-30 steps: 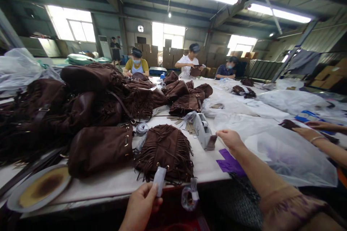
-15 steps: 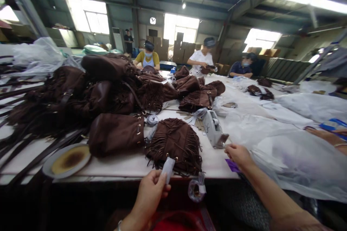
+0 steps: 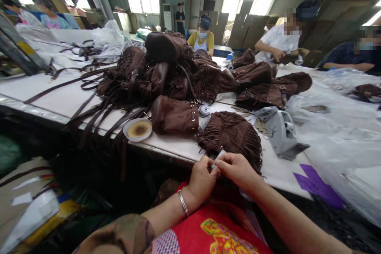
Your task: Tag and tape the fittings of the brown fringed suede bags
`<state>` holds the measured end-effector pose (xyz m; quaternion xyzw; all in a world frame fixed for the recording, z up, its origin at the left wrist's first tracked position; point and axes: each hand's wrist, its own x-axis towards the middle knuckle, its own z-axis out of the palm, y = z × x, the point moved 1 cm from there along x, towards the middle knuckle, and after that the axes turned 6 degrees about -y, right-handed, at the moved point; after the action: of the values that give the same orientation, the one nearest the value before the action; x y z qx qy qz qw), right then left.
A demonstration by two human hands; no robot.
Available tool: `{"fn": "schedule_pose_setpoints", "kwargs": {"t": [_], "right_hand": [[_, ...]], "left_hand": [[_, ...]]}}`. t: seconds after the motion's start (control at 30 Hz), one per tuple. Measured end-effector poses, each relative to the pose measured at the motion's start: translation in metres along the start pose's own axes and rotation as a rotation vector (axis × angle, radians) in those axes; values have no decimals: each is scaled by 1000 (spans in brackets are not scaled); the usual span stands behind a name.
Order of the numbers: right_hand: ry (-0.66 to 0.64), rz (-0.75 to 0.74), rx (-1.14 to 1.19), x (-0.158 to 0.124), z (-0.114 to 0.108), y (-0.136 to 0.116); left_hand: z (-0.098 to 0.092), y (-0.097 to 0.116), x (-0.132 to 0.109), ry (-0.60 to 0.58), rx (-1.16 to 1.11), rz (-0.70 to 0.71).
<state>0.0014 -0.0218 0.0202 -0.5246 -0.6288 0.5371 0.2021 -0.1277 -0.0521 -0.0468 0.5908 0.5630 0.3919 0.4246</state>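
Observation:
My left hand [image 3: 201, 179] and my right hand [image 3: 237, 169] meet at the table's near edge. Both pinch a small pale strip [image 3: 219, 154] between their fingertips. Just beyond them lies a brown fringed suede bag [image 3: 232, 135] on the white table [image 3: 59, 101]. A grey tape dispenser [image 3: 281, 134] stands to the right of that bag. A silver bangle sits on my left wrist.
A heap of brown fringed bags [image 3: 178, 71] and loose straps [image 3: 89, 107] covers the table's middle and left. A small plate [image 3: 137, 129] sits near the edge. Clear plastic bags [image 3: 342, 127] spread at right, purple paper [image 3: 315, 180] nearby. Three people work at the far side.
My right hand has come back from the tape dispenser to join the left on the strip. The view has swung left and down, showing my lap.

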Motion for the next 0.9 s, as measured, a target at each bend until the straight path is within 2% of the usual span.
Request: {"fn": "schedule_pose_setpoints", "kwargs": {"t": [0.13, 0.23, 0.37, 0.57, 0.77, 0.9], "right_hand": [[72, 97, -137, 13, 1, 16], [75, 152, -215, 16, -1, 25], [78, 192, -228, 17, 0, 29], [119, 206, -253, 19, 2, 28], [129, 189, -324, 19, 3, 29], [120, 147, -305, 15, 0, 32]], "left_hand": [[-3, -3, -2, 14, 125, 102], [-3, -6, -4, 12, 159, 149], [-1, -14, -6, 7, 171, 169], [1, -20, -10, -19, 245, 271], [-1, -16, -9, -29, 253, 251], [-4, -8, -6, -29, 172, 186]]}}
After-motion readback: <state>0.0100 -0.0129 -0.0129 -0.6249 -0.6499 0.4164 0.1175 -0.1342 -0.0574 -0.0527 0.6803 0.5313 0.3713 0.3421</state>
